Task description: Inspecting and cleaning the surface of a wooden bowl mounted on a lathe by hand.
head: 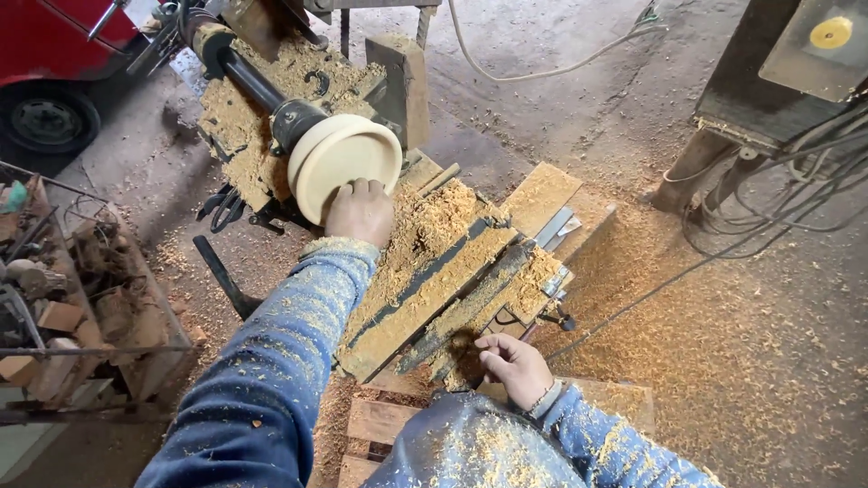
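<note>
1. The wood lathe bed (425, 289), buried in shavings, is running from 11 o'clock down to 5 o'clock across the view, with sawdust lying thick on the floor (741, 361) around it
2. The pale wooden bowl (344, 163) is sitting mounted on the lathe spindle at about 11 o'clock, its round face turned toward the person
3. The step in hand looks like checking the turned surface by touch; a next move would call for a light, steady touch along the rim
4. The left hand (360, 212) is reaching out on a straight arm, fingers curled against the bowl's lower edge
5. The right hand (515, 366) is resting at 6 o'clock by the bed's near end, fingers loosely bent, holding nothing I can make out
</note>
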